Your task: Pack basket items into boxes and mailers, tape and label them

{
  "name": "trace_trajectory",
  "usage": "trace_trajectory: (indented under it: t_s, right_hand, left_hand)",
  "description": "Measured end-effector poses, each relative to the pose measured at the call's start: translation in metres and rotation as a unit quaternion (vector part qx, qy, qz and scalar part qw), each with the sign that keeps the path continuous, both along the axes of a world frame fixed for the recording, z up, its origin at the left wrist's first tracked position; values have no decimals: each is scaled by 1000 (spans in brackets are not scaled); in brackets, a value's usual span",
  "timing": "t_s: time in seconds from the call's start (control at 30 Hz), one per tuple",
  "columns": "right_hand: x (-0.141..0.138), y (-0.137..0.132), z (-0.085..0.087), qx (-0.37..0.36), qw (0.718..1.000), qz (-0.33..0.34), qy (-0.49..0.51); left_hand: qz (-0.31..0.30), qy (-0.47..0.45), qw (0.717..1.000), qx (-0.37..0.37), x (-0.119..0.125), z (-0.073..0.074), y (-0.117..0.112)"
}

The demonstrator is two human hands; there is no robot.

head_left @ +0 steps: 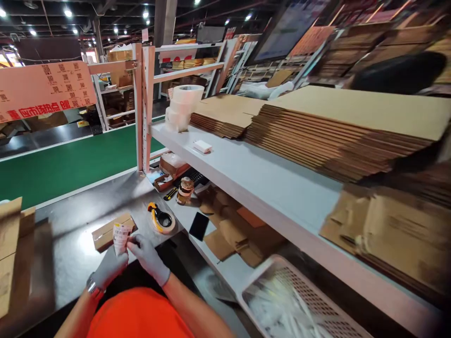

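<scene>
Both hands wear grey gloves. My left hand (112,267) is closed around the lower end of a printed shipping label (121,234), holding it up in front of me. My right hand (150,258) pinches at the label's lower right edge. Behind the label, a small taped cardboard box (105,233) lies on the metal table (70,270); the label hides part of it. A yellow and black tape dispenser (162,219) with a roll of tape sits just right of the box.
Above the right side runs a white shelf (246,171) bearing flat cardboard stacks (317,141) and clear tape rolls (185,105). Underneath are a black phone-like slab (199,226), a utility knife (170,194) and a white basket (317,300). A green conveyor belt (77,157) passes behind the table.
</scene>
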State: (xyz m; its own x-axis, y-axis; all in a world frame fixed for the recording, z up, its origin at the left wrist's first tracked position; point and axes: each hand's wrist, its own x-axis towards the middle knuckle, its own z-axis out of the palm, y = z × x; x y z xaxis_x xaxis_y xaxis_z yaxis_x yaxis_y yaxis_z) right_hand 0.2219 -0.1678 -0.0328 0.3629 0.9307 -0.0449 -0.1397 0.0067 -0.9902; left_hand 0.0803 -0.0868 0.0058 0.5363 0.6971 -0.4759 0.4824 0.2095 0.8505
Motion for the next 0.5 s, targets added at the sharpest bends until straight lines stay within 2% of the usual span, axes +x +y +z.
trace_trajectory:
  t_s: [0.1,0.2,0.33,0.5]
  right_hand:
    - [8,-20,-9,-31,999,8,18]
    - [16,-41,-16,-51,998,-8,20]
    - [26,-66,-16,-61,997,-53,20]
    - [31,-98,-16,-73,990,-66,102]
  left_hand:
    - [-29,-44,998,-34,16,-21,-24]
    - [-26,-107,991,-71,7,-28,-33]
    - [-30,-104,986,-126,6,-36,-46]
    - [39,-102,987,-118,27,-48,-71]
